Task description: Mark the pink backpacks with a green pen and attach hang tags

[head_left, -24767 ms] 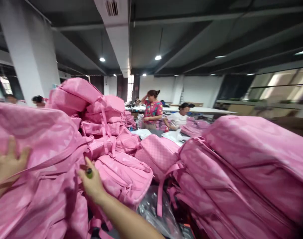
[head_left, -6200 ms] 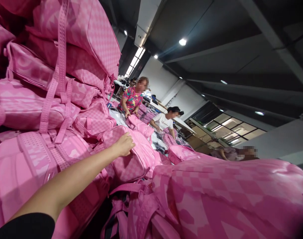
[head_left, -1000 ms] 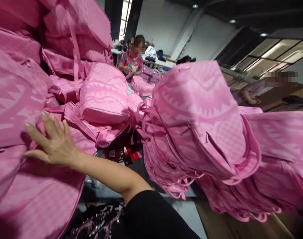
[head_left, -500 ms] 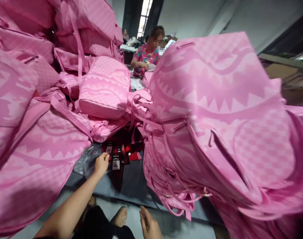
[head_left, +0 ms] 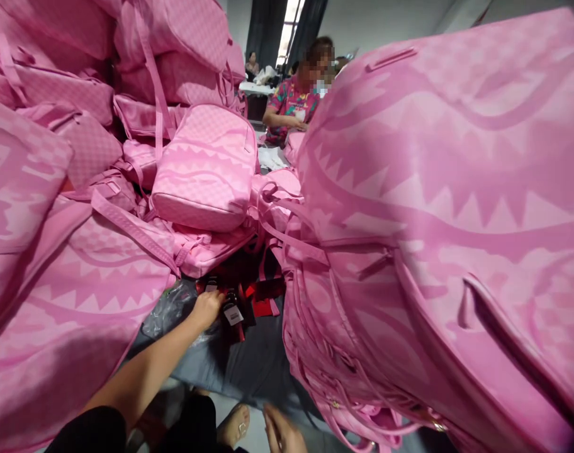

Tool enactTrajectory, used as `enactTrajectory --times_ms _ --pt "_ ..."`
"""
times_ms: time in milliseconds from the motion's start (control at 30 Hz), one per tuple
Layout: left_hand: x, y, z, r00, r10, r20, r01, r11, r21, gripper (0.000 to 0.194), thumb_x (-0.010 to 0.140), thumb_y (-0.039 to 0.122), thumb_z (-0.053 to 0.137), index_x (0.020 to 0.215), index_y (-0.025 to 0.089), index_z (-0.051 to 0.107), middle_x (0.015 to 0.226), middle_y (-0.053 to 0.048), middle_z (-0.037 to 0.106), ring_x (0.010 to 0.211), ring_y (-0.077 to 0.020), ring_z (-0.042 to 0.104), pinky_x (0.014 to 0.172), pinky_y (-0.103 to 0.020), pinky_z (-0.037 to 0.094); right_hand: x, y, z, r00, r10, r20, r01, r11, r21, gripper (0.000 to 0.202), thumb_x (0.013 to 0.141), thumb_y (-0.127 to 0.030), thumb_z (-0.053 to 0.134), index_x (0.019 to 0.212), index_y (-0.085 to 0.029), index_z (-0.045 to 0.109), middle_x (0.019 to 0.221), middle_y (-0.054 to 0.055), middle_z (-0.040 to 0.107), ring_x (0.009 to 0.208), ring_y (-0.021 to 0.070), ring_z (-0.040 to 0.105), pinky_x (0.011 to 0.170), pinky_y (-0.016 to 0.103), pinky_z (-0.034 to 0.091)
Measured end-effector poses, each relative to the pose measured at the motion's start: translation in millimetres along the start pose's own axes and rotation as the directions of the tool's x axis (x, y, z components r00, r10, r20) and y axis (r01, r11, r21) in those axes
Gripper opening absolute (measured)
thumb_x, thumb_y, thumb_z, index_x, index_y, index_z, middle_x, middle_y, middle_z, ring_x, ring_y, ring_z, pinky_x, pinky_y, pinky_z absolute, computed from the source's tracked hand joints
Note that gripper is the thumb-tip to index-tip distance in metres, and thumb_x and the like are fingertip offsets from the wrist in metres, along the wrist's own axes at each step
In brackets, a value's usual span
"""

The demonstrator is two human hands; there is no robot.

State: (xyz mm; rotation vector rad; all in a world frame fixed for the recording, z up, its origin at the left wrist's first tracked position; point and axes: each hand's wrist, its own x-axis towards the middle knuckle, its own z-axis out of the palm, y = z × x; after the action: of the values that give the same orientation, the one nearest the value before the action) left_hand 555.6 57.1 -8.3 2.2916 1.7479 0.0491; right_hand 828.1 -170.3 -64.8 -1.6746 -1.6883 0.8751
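Note:
My left hand (head_left: 208, 311) reaches over the dark grey table surface with its fingers closed at the edge of a small pile of black and red hang tags. It pinches a hang tag (head_left: 233, 314) with a white barcode label, though the fingertips partly hide the grip. Beside the wrist lies a crumpled clear plastic bag (head_left: 167, 311). Low in the view, my right hand (head_left: 283, 433) hangs near the table's front edge, fingers stretched out and holding nothing; the frame cuts it off. Close on the right bulges a large pink backpack (head_left: 438, 189) with a shark-teeth print.
Pink backpacks (head_left: 79, 283) are heaped high on the left. A smaller pink backpack (head_left: 206, 167) lies behind the tags. Across the table sits a person in a colourful shirt (head_left: 291, 104), near some white material (head_left: 271, 158). Another person (head_left: 252, 65) is farther back.
My left hand has moved slightly right and its fingers have closed in on the tags; the labelled tag now tilts. The view has shifted, so the right backpack looks larger.

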Motion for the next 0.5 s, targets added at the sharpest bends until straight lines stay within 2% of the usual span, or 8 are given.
enactTrajectory --times_ms 67,167,233,300,400,500 --pt "-5.7 -0.7 -0.2 0.998 0.069 0.002 -0.069 0.998 -0.002 0.026 0.099 0.021 0.043 0.104 0.014 0.067 0.100 -0.010 0.067 0.093 -0.0209 0.064 0.084 -0.034 0.048 45.5 -33.2 1.7 0.999 -0.030 0.029 0.030 1.000 -0.004 0.038 0.093 -0.043 0.046 0.107 -0.024 0.075 0.106 0.009 0.076 0.097 0.0239 0.073 0.085 0.031 0.059" --pt "-6.7 -1.4 1.2 0.990 0.139 0.023 -0.138 0.990 -0.020 0.021 0.096 0.021 0.048 0.095 0.016 0.069 0.093 -0.009 0.067 0.084 -0.0197 0.064 0.077 -0.031 0.048 128.0 -77.6 8.6 0.996 -0.002 -0.093 0.006 0.999 0.045 0.039 0.091 -0.036 0.042 0.106 -0.020 0.074 0.106 0.012 0.075 0.098 0.0245 0.072 0.089 0.037 0.057" --pt "-4.1 -3.5 -0.2 0.990 0.141 0.018 -0.140 0.989 -0.039 0.022 0.096 0.020 0.047 0.095 0.016 0.069 0.092 -0.009 0.067 0.082 -0.0200 0.064 0.076 -0.032 0.047 179.4 -92.2 15.8 0.991 0.028 -0.130 -0.021 0.999 0.049 0.039 0.089 -0.035 0.040 0.104 -0.019 0.073 0.106 0.013 0.074 0.099 0.0255 0.070 0.091 0.040 0.054" --pt "-4.2 -5.1 -4.3 0.992 0.128 0.004 -0.128 0.990 -0.067 0.025 0.097 0.019 0.044 0.099 0.015 0.069 0.096 -0.011 0.067 0.088 -0.0220 0.063 0.080 -0.035 0.047 221.9 -93.5 24.0 0.986 0.076 -0.148 -0.069 0.996 0.051 0.037 0.088 -0.033 0.042 0.102 -0.019 0.073 0.105 0.013 0.074 0.099 0.0256 0.069 0.092 0.039 0.052" --pt "-13.2 -3.5 -12.6 0.992 0.122 0.004 -0.121 0.984 -0.132 0.025 0.097 0.020 0.045 0.098 0.016 0.070 0.099 -0.012 0.068 0.098 -0.0249 0.062 0.087 -0.039 0.046 271.6 -82.2 38.3 0.972 0.179 -0.153 -0.170 0.983 0.068 0.030 0.088 -0.031 0.045 0.098 -0.021 0.071 0.100 0.010 0.074 0.096 0.0229 0.067 0.089 0.036 0.051" --pt "-17.3 0.2 -18.6 0.993 0.114 0.031 -0.105 0.971 -0.214 0.020 0.094 0.032 0.055 0.096 0.020 0.071 0.098 -0.009 0.069 0.098 -0.0239 0.063 0.090 -0.037 0.047 311.9 -71.7 58.6 0.957 0.270 -0.109 -0.259 0.960 0.109 0.020 0.090 -0.034 0.056 0.085 -0.018 0.067 0.086 0.005 0.072 0.083 0.0184 0.066 0.083 0.035 0.051"
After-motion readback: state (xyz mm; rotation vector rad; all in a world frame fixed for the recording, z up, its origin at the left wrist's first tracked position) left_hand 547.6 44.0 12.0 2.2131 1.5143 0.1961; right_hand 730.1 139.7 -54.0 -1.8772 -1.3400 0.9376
